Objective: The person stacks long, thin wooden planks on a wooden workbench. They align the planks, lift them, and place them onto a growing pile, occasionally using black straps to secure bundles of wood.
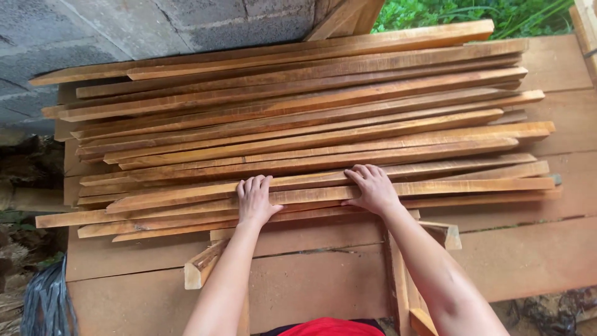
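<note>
A loose pile of long thin wooden slats lies across a bench of wide planks. My left hand rests palm down on the nearest slats, fingers close together and pointing away from me. My right hand lies flat on the same front slats, a little to the right, fingers spread slightly. Neither hand is wrapped around a slat; both press on top of the pile's near edge.
A short angled offcut and another block sit on the planks near me. A grey block wall stands behind the pile, green plants at the top right, a dark plastic bag at the bottom left.
</note>
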